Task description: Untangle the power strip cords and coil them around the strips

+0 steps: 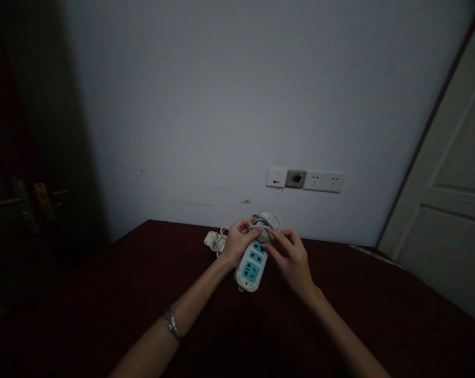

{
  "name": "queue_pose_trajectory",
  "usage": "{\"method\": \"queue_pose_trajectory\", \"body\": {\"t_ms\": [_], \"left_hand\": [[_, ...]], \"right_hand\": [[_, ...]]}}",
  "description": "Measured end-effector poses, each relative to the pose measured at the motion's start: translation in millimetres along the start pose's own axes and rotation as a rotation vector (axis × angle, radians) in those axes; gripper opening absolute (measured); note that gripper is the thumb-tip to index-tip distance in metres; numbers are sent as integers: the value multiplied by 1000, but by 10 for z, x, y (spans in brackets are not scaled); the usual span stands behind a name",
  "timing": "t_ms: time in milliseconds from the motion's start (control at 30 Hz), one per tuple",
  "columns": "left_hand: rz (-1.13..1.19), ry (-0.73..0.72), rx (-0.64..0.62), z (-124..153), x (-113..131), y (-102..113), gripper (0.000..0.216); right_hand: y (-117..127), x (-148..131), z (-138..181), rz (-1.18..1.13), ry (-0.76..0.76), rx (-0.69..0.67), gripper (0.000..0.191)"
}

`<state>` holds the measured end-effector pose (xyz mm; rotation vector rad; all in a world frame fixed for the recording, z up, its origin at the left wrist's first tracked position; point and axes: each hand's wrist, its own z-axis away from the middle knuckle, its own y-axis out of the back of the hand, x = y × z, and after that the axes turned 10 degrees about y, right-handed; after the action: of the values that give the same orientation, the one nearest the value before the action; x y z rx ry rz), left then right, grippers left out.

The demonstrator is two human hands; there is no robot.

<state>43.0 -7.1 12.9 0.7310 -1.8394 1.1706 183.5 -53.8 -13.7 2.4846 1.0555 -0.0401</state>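
A white power strip (250, 270) with blue socket faces slants across the dark tabletop, its near end towards me. Over its far end lies a bundled grey-white cord (266, 223) in several loops. My left hand (239, 239) is closed on the cord loops from the left, thumb on top. From the right, my right hand (290, 257) pinches the cord with thumb and fingertips just above the sockets. Fingers partly hide the bundle and the strip's far end. Behind my left hand lies a second white device (212, 240) with a coiled cord, perhaps another power strip.
The dark red table (151, 294) reaches back to a pale wall (206, 105). Wall sockets (323, 181) and a grey-framed plate (296, 178) sit above its back edge. A white door (450, 210) stands at the right, and a dark door with a handle (44, 199) at the left.
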Motion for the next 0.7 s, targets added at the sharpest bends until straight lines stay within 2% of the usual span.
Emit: {"method": "queue_pose_trajectory", "body": {"t_ms": [67, 167, 267, 367, 467, 533, 700], "left_hand": [[84, 15, 12, 10, -8, -34, 37], [240, 46, 26, 22, -39, -79, 36], [329, 73, 4, 35, -52, -99, 33], [323, 56, -7, 52, -31, -100, 32], [260, 9, -19, 72, 7, -93, 32], [206, -23, -49, 85, 30, -83, 32], [-6, -99, -126, 71, 58, -13, 30]], "right_hand": [[-86, -4, 34, -85, -140, 186, 25], [-182, 5, 46, -285, -376, 304, 33], [-201, 30, 5, -441, -566, 335, 48], [-134, 35, -72, -586, -685, 243, 53], [-32, 9, -150, -767, -724, 59, 56], [13, -8, -181, -852, -692, 0, 57], [-10, 18, -162, -939, -557, 44, 61]]}}
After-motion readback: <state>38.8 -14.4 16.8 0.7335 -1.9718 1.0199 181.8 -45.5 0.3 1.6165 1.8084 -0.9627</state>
